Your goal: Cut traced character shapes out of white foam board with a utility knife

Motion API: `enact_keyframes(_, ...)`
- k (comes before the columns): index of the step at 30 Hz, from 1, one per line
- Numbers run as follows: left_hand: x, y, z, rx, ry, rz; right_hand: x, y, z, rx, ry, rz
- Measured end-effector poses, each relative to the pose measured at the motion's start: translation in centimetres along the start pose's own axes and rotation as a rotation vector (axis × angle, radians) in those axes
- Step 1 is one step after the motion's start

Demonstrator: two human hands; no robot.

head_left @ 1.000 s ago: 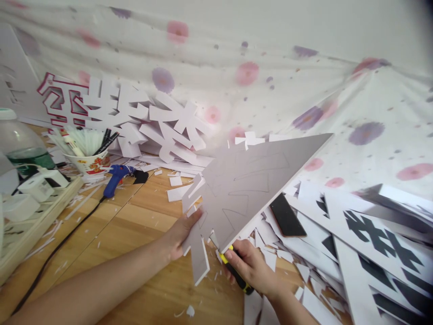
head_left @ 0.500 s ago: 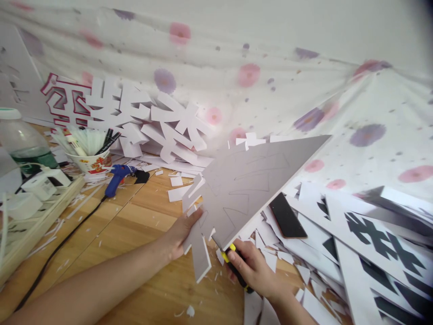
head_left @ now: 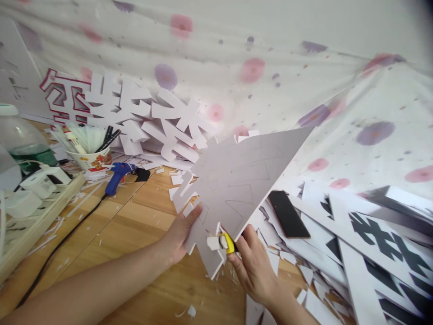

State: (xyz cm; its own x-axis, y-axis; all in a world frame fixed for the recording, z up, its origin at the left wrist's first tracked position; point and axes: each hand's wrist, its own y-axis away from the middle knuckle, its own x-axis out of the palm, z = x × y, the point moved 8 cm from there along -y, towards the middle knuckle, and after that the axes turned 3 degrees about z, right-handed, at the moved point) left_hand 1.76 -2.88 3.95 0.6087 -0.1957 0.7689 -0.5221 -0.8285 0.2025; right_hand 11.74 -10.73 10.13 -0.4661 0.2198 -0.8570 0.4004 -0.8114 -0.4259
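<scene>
My left hand (head_left: 181, 232) grips the lower left edge of a white foam board (head_left: 243, 176), thumb on its face. The board is held tilted above the table, with pencil outlines on it and notches cut into its left side. My right hand (head_left: 253, 266) is closed around a yellow and black utility knife (head_left: 230, 243) at the board's lower corner. A small white offcut (head_left: 213, 243) is at the knife's front end and hides the blade. Whether the offcut is fully detached, I cannot tell.
A blue glue gun (head_left: 117, 177) lies left, near a paper cup (head_left: 91, 160) of pens and glue sticks. A power strip (head_left: 50, 203) and a bottle (head_left: 25, 140) stand farther left. Cut-out foam characters (head_left: 169, 122) lean behind. A phone (head_left: 289, 214) rests among scraps on the right.
My right hand has turned the knife and brought it up over the board's face. The small offcut now shows at the knife's front. The board has shifted slightly left and tilted.
</scene>
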Motion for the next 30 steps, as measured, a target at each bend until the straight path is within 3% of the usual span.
enact_keyframes(9, -0.1, 0.0, 0.6, -0.052, 0.052, -0.045, -0.6, 0.1, 0.3, -0.011, 0.060, -0.054)
enact_keyframes(12, -0.1, 0.2, 0.6, -0.050, 0.055, -0.055, -0.6, 0.0, 0.7, -0.034, 0.041, -0.020)
enact_keyframes(18, 0.5, 0.3, 0.5, -0.033, 0.042, 0.008, -0.7, -0.2, 1.2, -0.059, 0.019, 0.013)
enact_keyframes(30, 0.3, 0.2, 0.7, -0.047, 0.037, -0.004, -0.8, -0.3, 1.1, -0.048, 0.027, 0.002)
